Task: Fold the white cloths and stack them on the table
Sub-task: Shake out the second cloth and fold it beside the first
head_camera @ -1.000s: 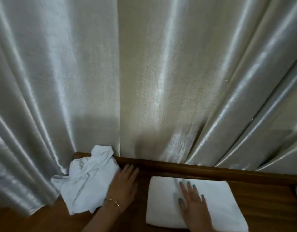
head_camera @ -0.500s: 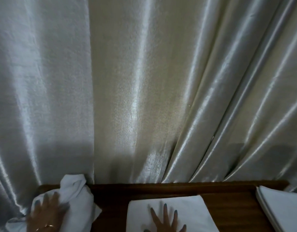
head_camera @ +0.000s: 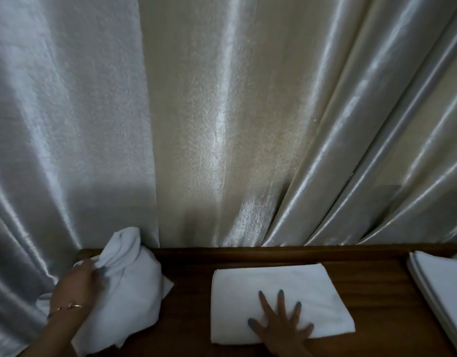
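A folded cloth [head_camera: 281,302] lies flat on the dark wooden tabletop [head_camera: 371,292], a neat white rectangle near the middle of the bottom edge of the view. The right hand [head_camera: 281,328] rests palm down on its near half, fingers spread wide and flat, its grip open and holding nothing, only pressing the fabric. Well to the left, a crumpled cloth [head_camera: 129,292] sits bunched at the tabletop's left end, its top twisted up against the curtain [head_camera: 222,124]. The left hand [head_camera: 78,287] has its grip closed on this bundle, fingertips pinching a fold near the top; a thin bracelet [head_camera: 67,306] circles the wrist. At the right edge, apart from the folded cloth, lies a stack [head_camera: 444,287] of white folded cloths, partly cut off by the frame. The pale, glossy curtain hangs in long pleats behind the tabletop's raised back edge and fills most of the view.
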Available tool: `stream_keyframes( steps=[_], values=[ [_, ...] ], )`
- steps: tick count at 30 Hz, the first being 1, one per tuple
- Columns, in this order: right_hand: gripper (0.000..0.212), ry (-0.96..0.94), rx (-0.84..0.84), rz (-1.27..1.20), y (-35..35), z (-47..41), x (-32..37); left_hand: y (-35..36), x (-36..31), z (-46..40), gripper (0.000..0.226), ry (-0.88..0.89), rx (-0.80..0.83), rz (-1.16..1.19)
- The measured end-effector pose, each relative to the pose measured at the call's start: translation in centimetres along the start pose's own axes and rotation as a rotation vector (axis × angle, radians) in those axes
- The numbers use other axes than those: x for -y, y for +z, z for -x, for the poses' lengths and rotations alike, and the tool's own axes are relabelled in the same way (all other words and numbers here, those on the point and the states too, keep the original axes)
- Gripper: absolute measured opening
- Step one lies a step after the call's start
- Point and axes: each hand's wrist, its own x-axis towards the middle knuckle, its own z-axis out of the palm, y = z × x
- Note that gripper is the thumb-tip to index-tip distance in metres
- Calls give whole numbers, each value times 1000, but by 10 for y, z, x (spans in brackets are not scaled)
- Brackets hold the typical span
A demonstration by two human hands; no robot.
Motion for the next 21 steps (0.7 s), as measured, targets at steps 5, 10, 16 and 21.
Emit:
stream_keyframes(
  steps=[5, 10, 16, 21],
  values=[
    [81, 4, 12, -2, -2, -8, 2, -22, -13, 1, 18, -21, -51, 148],
    [79, -2, 0, -36, -10, -14, 5, -42, -28, 0, 8, 21, -136, 221],
    [71, -122, -96, -71, -21, 3, 13, -72, -57, 9, 10, 25, -239, 365],
    [68, -302, -118, -104, -42, 37, 42, -106, -100, 24, 17, 48, -302, 459]
  ],
)
